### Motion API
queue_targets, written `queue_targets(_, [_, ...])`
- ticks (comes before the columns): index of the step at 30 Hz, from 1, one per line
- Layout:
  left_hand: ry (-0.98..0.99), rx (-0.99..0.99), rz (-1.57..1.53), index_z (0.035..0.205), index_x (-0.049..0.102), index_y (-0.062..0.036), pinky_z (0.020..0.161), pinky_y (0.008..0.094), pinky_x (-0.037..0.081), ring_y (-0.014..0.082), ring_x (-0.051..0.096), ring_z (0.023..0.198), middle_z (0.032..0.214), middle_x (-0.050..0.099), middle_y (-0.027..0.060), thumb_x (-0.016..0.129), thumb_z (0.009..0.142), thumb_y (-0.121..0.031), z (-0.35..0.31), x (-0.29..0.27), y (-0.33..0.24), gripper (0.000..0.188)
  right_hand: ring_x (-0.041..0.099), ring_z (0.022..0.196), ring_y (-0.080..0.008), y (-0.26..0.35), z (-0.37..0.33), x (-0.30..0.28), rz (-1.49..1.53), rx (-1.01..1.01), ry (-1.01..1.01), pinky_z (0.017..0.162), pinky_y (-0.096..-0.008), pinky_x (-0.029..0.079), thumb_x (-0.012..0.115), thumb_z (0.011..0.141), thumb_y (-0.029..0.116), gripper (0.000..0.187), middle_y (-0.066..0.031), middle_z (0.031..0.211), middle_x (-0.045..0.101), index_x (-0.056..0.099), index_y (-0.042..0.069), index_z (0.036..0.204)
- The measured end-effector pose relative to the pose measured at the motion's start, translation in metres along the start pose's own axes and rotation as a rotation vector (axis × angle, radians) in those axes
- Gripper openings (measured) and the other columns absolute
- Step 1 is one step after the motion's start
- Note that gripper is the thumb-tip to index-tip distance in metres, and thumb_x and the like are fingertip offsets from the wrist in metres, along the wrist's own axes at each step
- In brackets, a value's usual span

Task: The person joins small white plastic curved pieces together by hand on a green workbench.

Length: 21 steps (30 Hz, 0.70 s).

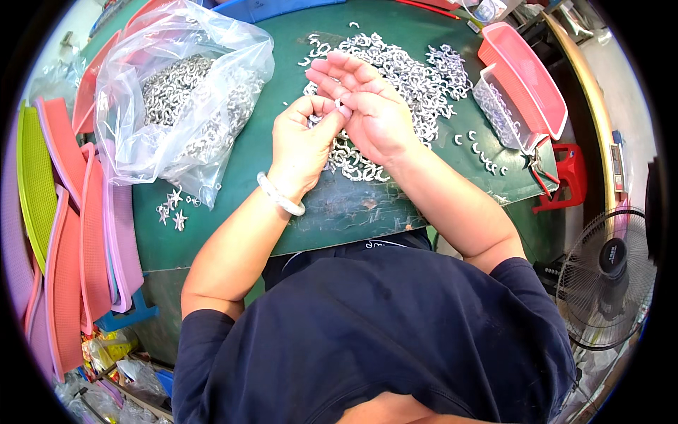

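My left hand (pixel 305 138) and my right hand (pixel 367 106) meet over a green table (pixel 233 212), above a heap of small white C-shaped plastic pieces (pixel 413 74). Both pinch at a small white piece (pixel 340 107) between their fingertips. My left fingers are curled around it; my right thumb presses on it while the other right fingers stretch out. A pale bangle (pixel 280 196) circles my left wrist.
A clear plastic bag (pixel 180 92) full of the same white pieces lies at the left. Finished star-shaped clusters (pixel 171 210) sit below it. Stacked coloured trays (pixel 63 212) stand left. A pink basket (pixel 526 71), a clear box (pixel 500 106) and a fan (pixel 607 275) are right.
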State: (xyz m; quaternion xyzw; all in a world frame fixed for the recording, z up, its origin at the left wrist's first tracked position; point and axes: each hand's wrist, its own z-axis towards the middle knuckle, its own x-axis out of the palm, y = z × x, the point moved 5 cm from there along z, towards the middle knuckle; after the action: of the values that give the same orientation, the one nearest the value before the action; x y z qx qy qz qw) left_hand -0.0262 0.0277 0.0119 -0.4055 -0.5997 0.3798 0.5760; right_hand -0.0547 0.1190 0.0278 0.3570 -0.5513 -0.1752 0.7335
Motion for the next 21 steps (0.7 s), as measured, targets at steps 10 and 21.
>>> queue_targets(10, [-0.041, 0.556, 0.649, 0.076, 0.056, -0.0009, 0.057, 0.0189, 0.039, 0.0054, 0.047, 0.063, 0.07, 0.053, -0.0006, 0.064, 0.074, -0.001, -0.006, -0.002, -0.028, 0.008, 0.052, 0.094, -0.0148, 0.02, -0.01, -0.013, -0.33, 0.041, 0.04, 0.084, -0.0261, 0.042, 0.05, 0.075, -0.008, 0.043, -0.0082, 0.098, 0.054, 0.044, -0.001, 0.116])
queue_targets(21, [0.05, 0.663, 0.636, 0.077, 0.057, -0.0004, 0.059, 0.0201, 0.039, 0.0068, 0.048, 0.065, 0.072, 0.055, 0.0015, 0.064, 0.073, 0.002, -0.018, 0.004, -0.045, 0.008, 0.053, 0.085, -0.01, 0.041, -0.012, -0.019, -0.739, -0.101, 0.015, 0.08, -0.0231, 0.042, 0.05, 0.079, -0.004, 0.031, -0.0033, 0.09, 0.057, 0.052, 0.002, 0.109])
